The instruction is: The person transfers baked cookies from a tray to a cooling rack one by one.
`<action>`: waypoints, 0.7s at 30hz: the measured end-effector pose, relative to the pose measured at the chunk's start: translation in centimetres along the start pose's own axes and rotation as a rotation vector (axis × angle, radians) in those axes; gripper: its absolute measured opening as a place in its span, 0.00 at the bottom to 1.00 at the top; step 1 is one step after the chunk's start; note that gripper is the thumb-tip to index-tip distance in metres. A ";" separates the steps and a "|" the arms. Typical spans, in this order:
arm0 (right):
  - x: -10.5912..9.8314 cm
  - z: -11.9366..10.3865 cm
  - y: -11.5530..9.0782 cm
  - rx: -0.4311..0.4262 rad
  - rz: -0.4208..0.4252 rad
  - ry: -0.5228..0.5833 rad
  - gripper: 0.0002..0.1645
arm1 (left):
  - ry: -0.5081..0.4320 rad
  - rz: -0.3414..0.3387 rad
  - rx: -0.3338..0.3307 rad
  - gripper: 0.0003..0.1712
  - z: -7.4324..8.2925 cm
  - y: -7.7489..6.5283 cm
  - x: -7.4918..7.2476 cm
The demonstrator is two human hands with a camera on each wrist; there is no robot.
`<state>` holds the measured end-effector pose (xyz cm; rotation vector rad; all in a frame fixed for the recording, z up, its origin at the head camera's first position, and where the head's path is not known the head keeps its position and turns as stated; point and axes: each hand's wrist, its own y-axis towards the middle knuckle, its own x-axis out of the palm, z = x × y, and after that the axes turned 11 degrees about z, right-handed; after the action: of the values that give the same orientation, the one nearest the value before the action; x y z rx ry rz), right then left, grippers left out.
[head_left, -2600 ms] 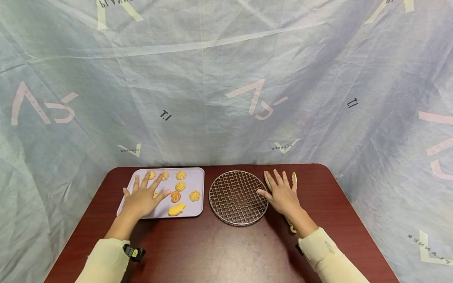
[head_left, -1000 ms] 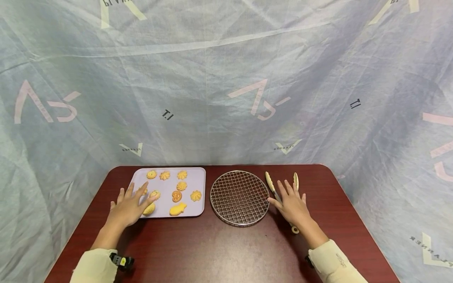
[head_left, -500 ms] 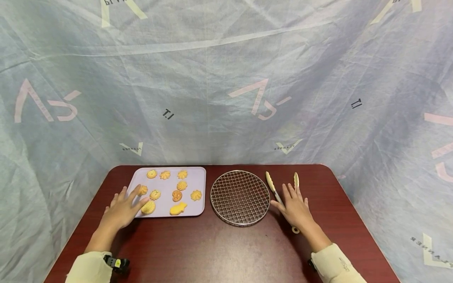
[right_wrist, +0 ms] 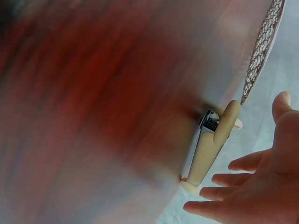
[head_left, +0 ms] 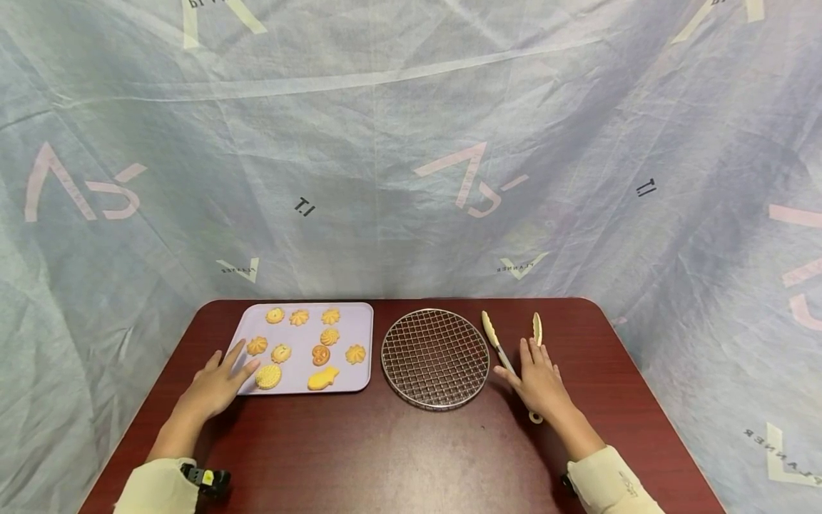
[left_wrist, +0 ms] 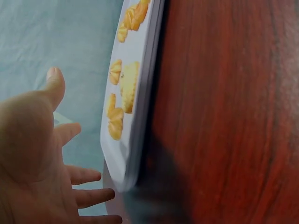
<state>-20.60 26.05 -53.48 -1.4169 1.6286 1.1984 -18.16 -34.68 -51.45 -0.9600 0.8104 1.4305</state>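
Observation:
A pale lilac tray (head_left: 295,378) lies at the left of the table, bearing several cookies, among them a round yellow cookie (head_left: 268,376), a pretzel-shaped one (head_left: 321,355) and a fish-shaped one (head_left: 323,378). My left hand (head_left: 208,389) hovers by the tray's near left corner, fingers spread, holding nothing; in the left wrist view a gap shows between hand and tray. Over the tongs (head_left: 491,330) at the right hovers my right hand (head_left: 539,382), its fingers extended and holding nothing. It hides the middle of the tongs from the head camera.
A round wire rack (head_left: 435,359) lies between the tray and the tongs. The dark red wooden table (head_left: 398,457) ends at a grey cloth backdrop (head_left: 385,214), which hangs behind it and along both sides.
My left hand has drawn back from over the tray toward its near left corner, uncovering the cookies there. My right hand has shifted slightly toward me and to the right. Tray, rack and tongs stay put.

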 end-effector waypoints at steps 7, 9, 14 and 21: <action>0.2 0.4 0.0 -0.011 0.016 0.023 0.59 | -0.008 -0.014 -0.039 0.52 -1.1 0.3 0.5; 0.2 0.4 0.0 -0.001 0.008 0.036 0.59 | -0.011 0.002 -0.042 0.52 -1.3 0.3 0.5; 0.0 0.5 0.0 0.042 -0.033 0.045 0.61 | -0.031 0.027 -0.052 0.52 -1.4 0.3 0.3; -0.2 0.4 -0.1 0.076 -0.068 0.054 0.61 | -0.097 0.077 -0.111 0.43 -1.6 0.3 0.7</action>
<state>-20.48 26.50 -53.48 -1.4558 1.6320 1.0571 -18.27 -35.86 -52.74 -0.9441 0.7086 1.5898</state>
